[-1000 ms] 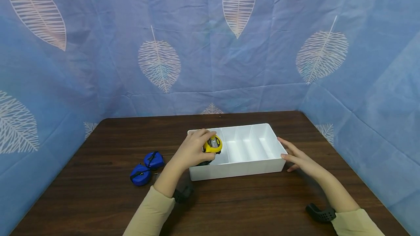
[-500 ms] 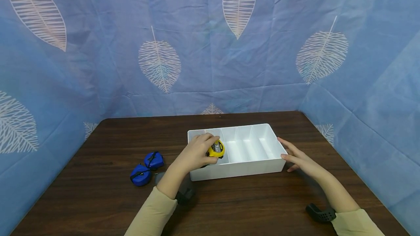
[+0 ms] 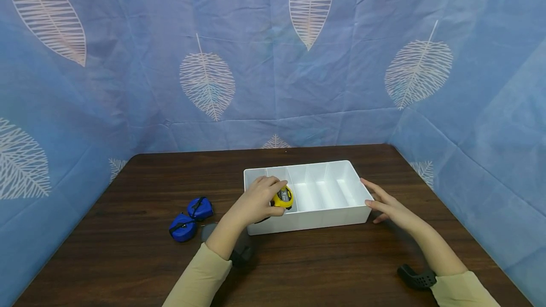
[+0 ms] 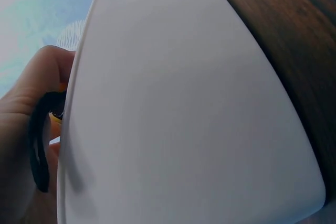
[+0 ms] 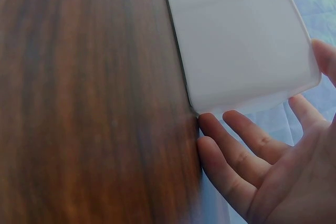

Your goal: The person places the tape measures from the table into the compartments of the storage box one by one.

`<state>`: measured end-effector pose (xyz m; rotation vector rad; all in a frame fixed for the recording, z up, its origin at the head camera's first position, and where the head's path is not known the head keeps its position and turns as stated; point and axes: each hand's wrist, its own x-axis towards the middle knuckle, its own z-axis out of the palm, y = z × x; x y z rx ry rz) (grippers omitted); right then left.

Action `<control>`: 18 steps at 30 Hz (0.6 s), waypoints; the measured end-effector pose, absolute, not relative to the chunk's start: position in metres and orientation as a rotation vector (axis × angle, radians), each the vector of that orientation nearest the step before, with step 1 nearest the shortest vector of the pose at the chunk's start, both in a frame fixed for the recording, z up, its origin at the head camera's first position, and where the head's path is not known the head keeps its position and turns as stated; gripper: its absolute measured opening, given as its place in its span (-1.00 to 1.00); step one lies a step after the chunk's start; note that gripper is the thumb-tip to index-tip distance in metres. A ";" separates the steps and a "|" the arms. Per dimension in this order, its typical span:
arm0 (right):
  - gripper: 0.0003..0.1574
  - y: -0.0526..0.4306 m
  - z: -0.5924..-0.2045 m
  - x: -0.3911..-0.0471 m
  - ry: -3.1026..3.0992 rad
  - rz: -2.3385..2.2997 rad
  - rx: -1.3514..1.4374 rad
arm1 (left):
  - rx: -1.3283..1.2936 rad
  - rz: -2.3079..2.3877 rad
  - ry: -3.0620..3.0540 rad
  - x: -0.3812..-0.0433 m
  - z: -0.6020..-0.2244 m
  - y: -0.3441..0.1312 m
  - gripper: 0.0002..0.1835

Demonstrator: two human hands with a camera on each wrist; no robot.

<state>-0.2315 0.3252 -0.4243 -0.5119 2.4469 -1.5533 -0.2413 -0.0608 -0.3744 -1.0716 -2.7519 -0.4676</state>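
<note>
A yellow-and-black tape measure [image 3: 283, 197] is in my left hand [image 3: 257, 199], gripped between thumb and fingers, low in the second compartment from the left of the white divided box [image 3: 304, 221]. In the left wrist view, the box's front wall [image 4: 173, 98] hides most of the tape measure; a black strap [image 4: 38, 145] loops out beside the hand. My right hand [image 3: 392, 210] rests at the box's right end, fingers extended and spread. In the right wrist view, its fingertips [image 5: 210, 121] touch the box's lower corner, with the thumb near the rim.
Two blue rounded cases [image 3: 183, 228] with black straps, resembling tape measures, lie on the dark wooden table [image 3: 106, 250] left of the box. A dark grey object [image 3: 208, 231] is partly hidden under my left forearm. Blue leaf-printed cloth [image 3: 256, 60] surrounds the table's back and sides.
My left hand has moved slightly right and down, lowering the tape measure deeper into the box. The right hand and the box have stayed in place.
</note>
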 end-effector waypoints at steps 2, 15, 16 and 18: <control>-0.16 0.325 -0.424 -0.232 2.446 -1.552 -0.511 | -1.073 -0.472 -2.753 -0.241 -0.375 -0.061 -0.28; -0.17 0.326 -0.424 -0.232 2.441 -1.552 -0.514 | -1.074 -0.481 -2.853 -0.241 -0.376 -0.061 -0.31; -0.17 0.326 -0.424 -0.233 2.441 -1.552 -0.515 | -1.083 -0.481 -2.860 -0.241 -0.376 -0.060 -0.32; -0.17 0.326 -0.424 -0.233 2.438 -1.553 -0.517 | -1.109 -0.483 -2.871 -0.240 -0.376 -0.060 -0.38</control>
